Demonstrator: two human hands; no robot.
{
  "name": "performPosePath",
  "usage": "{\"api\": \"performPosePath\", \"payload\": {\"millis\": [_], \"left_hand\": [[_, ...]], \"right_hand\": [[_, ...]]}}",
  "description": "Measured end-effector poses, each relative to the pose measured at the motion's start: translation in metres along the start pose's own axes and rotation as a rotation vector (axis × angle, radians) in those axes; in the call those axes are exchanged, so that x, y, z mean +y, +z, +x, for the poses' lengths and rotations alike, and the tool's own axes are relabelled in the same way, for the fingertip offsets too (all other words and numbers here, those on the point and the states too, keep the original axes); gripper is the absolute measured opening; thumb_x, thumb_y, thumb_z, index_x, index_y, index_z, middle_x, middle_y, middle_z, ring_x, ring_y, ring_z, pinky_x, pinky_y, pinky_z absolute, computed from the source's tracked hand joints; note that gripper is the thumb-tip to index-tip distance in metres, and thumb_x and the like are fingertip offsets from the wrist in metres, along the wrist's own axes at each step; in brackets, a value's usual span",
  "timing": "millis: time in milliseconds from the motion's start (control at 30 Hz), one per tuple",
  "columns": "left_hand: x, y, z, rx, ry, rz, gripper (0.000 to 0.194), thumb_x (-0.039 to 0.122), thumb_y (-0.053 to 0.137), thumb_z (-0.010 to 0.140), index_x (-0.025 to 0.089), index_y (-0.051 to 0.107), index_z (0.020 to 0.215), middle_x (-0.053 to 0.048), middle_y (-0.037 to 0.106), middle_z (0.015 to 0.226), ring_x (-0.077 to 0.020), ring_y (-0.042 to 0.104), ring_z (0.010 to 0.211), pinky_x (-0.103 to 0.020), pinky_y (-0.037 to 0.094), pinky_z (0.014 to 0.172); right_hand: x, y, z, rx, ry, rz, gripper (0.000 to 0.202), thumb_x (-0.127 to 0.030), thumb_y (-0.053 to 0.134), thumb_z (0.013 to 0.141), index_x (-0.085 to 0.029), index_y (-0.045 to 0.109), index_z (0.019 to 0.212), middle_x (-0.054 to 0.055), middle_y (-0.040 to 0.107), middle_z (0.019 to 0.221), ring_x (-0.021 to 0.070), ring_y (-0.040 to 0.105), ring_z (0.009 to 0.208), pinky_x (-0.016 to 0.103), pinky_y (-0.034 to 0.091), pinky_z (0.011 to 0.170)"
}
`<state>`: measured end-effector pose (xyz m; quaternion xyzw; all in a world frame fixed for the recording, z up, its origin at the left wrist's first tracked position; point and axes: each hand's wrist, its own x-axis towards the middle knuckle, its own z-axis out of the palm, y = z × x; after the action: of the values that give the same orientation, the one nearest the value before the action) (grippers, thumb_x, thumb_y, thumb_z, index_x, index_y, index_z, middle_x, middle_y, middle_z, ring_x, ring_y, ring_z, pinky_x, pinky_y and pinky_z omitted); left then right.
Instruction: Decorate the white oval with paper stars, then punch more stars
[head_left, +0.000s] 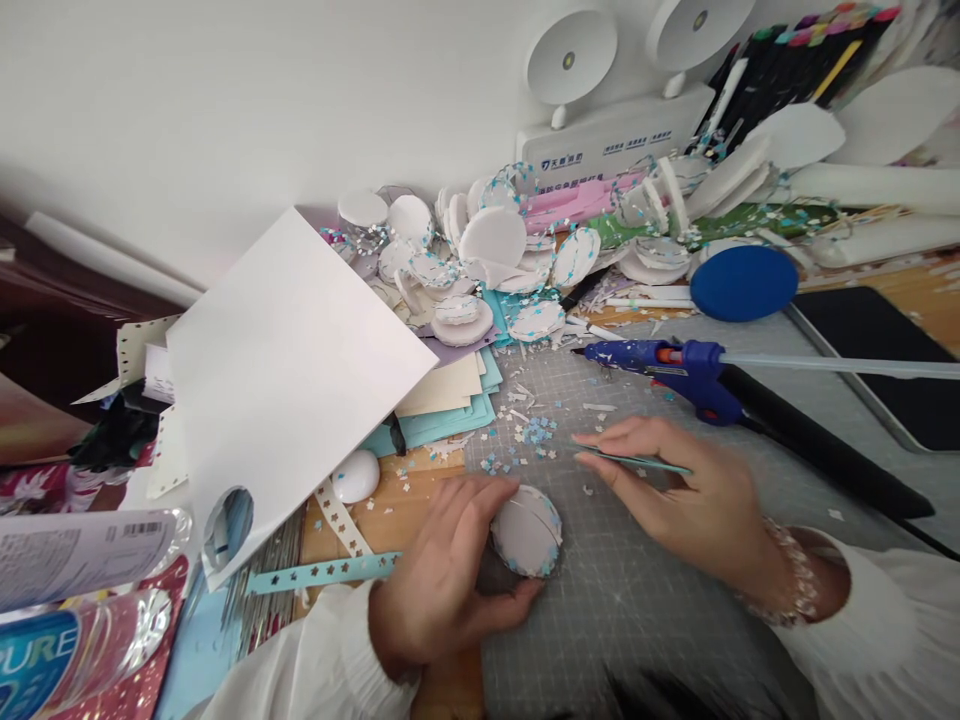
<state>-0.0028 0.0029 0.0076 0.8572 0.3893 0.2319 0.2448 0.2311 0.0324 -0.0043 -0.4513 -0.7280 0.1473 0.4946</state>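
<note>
My left hand [457, 570] curls around a round white foam disc [527, 532], its thumb and fingers on the rim. Small blue and white paper stars dot the disc's edge. Over the grey cutting mat [622, 620], my right hand [675, 490] pinches slim greenish tweezers [649, 463], whose tips point left. Whether the tips grip anything is too small to tell. Just beyond both hands lies a loose scatter of tiny blue and white paper stars [537, 431].
A blue glue gun [652, 355] with a glue stick lies behind my right hand, near a phone [885, 350]. Star-trimmed white discs [491, 237] pile up at the back. To the left are a large white board [292, 350], punched teal strip [322, 573] and bottle [82, 645].
</note>
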Motion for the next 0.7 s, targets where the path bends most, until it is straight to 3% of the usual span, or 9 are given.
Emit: {"api": "performPosePath", "payload": {"millis": [133,200,433,700], "left_hand": [[0.0,-0.001,0.001,-0.003,-0.005,0.009,0.075,0.021,0.075,0.072,0.019,0.032,0.133,-0.013,0.06,0.117,-0.0288,0.058,0.106,-0.045,0.047,0.091],[0.0,-0.001,0.001,-0.005,-0.006,0.006,0.075,0.021,0.075,0.072,0.02,0.032,0.133,-0.013,0.061,0.117,-0.029,0.058,0.106,-0.045,0.047,0.09],[-0.001,-0.001,0.001,-0.016,0.011,-0.003,0.076,0.024,0.074,0.072,0.021,0.031,0.135,-0.013,0.061,0.116,-0.0301,0.059,0.104,-0.045,0.047,0.089],[-0.001,0.001,0.001,-0.021,-0.036,-0.002,0.087,0.025,0.077,0.069,0.022,0.025,0.139,-0.013,0.059,0.118,-0.0309,0.058,0.104,-0.047,0.047,0.089]], "right_hand": [[0.002,-0.005,-0.001,0.165,-0.063,0.063,0.032,0.001,0.072,0.071,-0.022,0.062,0.091,0.004,0.074,0.092,0.02,0.073,0.085,0.035,0.06,0.08],[0.001,-0.006,0.0,0.172,-0.1,0.085,0.037,0.003,0.072,0.07,-0.023,0.062,0.094,0.003,0.074,0.094,0.0209,0.073,0.088,0.038,0.06,0.082],[-0.004,0.003,0.001,-0.095,0.014,0.127,0.018,-0.011,0.07,0.078,-0.025,0.062,0.085,0.002,0.076,0.085,0.0196,0.073,0.078,0.035,0.061,0.071],[-0.001,0.011,0.0,-0.183,0.139,0.159,0.013,-0.016,0.071,0.079,-0.024,0.06,0.083,0.001,0.075,0.084,0.0185,0.073,0.08,0.03,0.059,0.069]]}}
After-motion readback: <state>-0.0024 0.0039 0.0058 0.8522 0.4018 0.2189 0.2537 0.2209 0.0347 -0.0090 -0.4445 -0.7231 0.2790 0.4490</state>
